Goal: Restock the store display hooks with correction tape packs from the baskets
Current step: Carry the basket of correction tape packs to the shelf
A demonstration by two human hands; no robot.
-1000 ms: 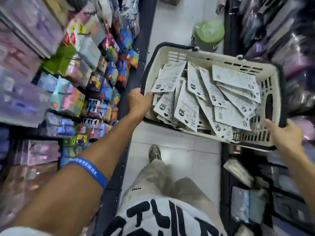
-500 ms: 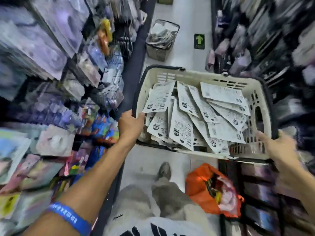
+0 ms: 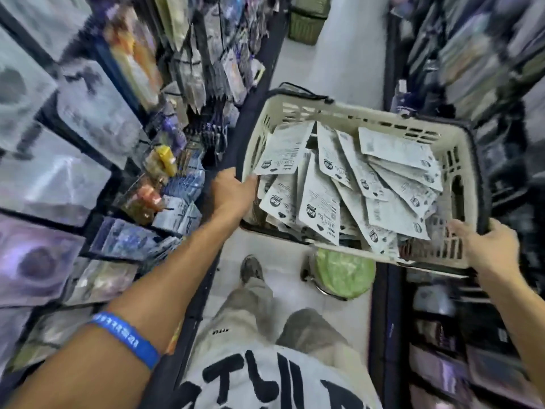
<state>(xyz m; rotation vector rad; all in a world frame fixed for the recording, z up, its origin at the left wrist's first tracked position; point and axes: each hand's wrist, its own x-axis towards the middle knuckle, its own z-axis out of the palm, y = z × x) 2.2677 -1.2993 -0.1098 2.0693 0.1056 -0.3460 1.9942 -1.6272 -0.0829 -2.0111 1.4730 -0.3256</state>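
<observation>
Gripping basket (image 3: pixel 348 115) rim edges, both hands, aisle floor (image 3: pixel 339 66) open.

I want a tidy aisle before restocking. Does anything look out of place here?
A green round thing sits on the aisle floor under the basket, just ahead of the person's foot. The packs lie jumbled, face down, in the basket, which both hands grip.

floor (image 3: pixel 348 69): pale tile aisle running between two dark-edged shelf units
stool (image 3: pixel 343 273): round, green top, standing on the floor just under the near edge of the held basket
far basket (image 3: pixel 305 25): on the floor at the aisle's far end, blurred
shoe (image 3: pixel 250 268): grey, planted on the floor left of the stool
</observation>
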